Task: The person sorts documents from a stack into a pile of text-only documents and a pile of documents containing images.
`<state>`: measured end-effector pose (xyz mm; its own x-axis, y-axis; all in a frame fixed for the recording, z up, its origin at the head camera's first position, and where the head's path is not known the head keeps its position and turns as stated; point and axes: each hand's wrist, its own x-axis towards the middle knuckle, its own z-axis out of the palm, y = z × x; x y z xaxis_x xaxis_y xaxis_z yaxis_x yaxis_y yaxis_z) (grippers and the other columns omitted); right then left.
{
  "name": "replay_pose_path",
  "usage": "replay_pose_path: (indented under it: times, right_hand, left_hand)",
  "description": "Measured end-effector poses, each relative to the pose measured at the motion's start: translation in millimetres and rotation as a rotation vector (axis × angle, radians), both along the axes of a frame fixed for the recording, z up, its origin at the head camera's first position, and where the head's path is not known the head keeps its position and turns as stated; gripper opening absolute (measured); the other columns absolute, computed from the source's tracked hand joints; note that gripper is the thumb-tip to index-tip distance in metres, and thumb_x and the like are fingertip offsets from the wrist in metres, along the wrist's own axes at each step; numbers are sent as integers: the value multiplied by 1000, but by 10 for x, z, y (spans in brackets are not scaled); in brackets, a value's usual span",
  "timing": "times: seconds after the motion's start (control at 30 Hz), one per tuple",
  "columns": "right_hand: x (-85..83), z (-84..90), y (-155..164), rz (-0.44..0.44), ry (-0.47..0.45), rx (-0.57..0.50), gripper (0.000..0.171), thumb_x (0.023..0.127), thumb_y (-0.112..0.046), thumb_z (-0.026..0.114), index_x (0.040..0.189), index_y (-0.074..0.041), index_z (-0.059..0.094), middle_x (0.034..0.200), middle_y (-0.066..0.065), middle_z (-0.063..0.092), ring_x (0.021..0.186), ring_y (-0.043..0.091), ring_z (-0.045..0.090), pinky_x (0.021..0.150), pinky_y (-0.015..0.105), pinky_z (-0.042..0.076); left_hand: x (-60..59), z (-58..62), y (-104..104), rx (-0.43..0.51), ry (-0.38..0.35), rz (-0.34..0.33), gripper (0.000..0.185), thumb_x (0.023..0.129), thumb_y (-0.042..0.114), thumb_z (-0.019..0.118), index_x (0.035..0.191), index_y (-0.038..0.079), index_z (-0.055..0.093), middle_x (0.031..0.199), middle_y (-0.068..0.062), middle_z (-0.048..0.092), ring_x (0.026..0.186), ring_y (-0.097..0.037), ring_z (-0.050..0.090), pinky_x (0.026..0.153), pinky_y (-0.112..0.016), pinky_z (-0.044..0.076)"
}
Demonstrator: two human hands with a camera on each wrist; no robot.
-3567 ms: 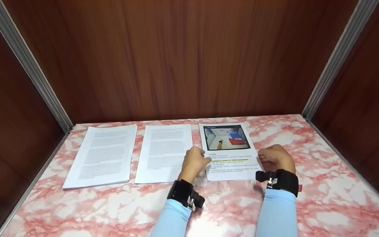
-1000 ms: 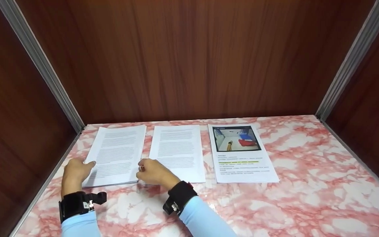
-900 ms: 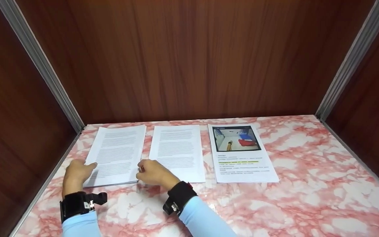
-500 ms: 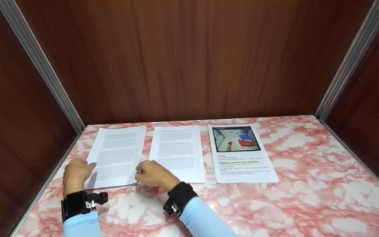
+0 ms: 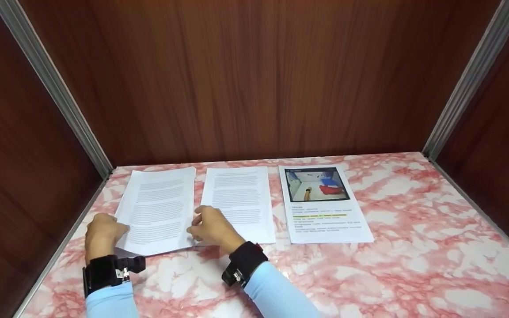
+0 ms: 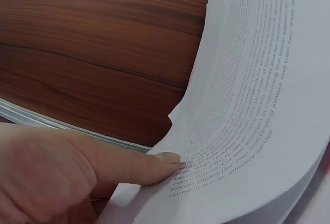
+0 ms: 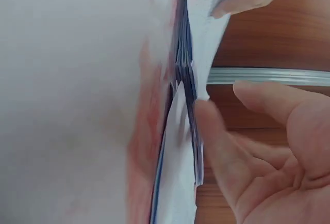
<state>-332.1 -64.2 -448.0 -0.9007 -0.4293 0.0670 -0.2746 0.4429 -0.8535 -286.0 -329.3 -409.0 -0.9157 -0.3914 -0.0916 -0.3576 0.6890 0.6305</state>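
Three sets of white paper lie in a row on the pink marble table (image 5: 369,274). Both hands are on the left stack of printed pages (image 5: 159,205). My left hand (image 5: 108,229) pinches its near left edge, with the thumb on top in the left wrist view, where the left stack (image 6: 252,95) bows upward. My right hand (image 5: 199,225) grips the near right corner. The right wrist view shows the left stack's edge (image 7: 183,80) side on against my right hand's fingers (image 7: 211,131). The stack's near end is raised off the table.
A single text sheet (image 5: 239,198) lies in the middle, and a sheet with a colour photo and a yellow highlighted line (image 5: 320,205) to its right. Dark wooden walls (image 5: 254,79) with metal corner strips close in the table at the back and both sides.
Both hands went from the photo sheet to the left stack. Over the last second its near end has lifted off the table and the pages bend upward between the hands.
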Motion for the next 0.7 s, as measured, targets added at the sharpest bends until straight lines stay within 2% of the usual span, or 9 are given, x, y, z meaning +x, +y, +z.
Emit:
replay_pose_path:
  times: [0.07,0.1,0.2,0.3,0.43,0.53,0.7]
  right_hand:
    - [-11,-11,7,-17,-22,-23,54,82,-8,74,129,8,52,90,3,67,61,15,67,55,22,53]
    - [-17,-15,13,-28,-10,1,51,82,-8,74,126,7,54,91,3,67,60,14,67,56,22,52]
    - [-28,-26,29,-33,37,89,29,80,-8,72,106,2,62,87,4,65,60,10,63,58,22,50]
    - [-38,-34,36,-10,89,151,13,79,-8,70,82,-4,59,73,-1,57,60,9,56,57,22,45]
    - [-31,-37,24,20,63,130,16,80,-5,70,93,0,63,74,-3,57,64,8,56,58,21,46]
    - [-21,-37,20,23,34,110,36,81,-4,70,116,3,63,85,1,63,68,8,60,62,21,50]
    - [-26,-59,21,19,29,57,40,81,-3,71,119,2,63,94,8,67,69,9,64,64,21,52]
  left_hand:
    - [-6,12,10,-9,1,-25,47,80,13,63,116,-16,56,109,-35,58,90,-44,56,77,-51,47]
    - [-8,20,15,-10,1,-34,50,81,14,64,120,-16,54,114,-36,57,94,-45,56,80,-52,46]
    - [-23,29,14,-10,-5,-42,55,83,17,66,125,-15,52,123,-36,52,103,-48,52,87,-54,43]
    - [-33,35,10,9,-15,-51,57,84,20,67,126,-16,51,127,-37,49,107,-48,50,92,-54,41]
    - [-54,27,8,4,11,-87,56,83,21,69,122,-16,53,124,-36,52,105,-47,52,91,-53,41]
    - [-62,19,13,17,38,-106,53,83,20,69,119,-16,55,120,-36,54,100,-45,53,88,-51,42]
    - [-53,-7,26,106,26,-102,56,83,17,68,124,-17,50,122,-36,51,101,-43,51,88,-50,43]
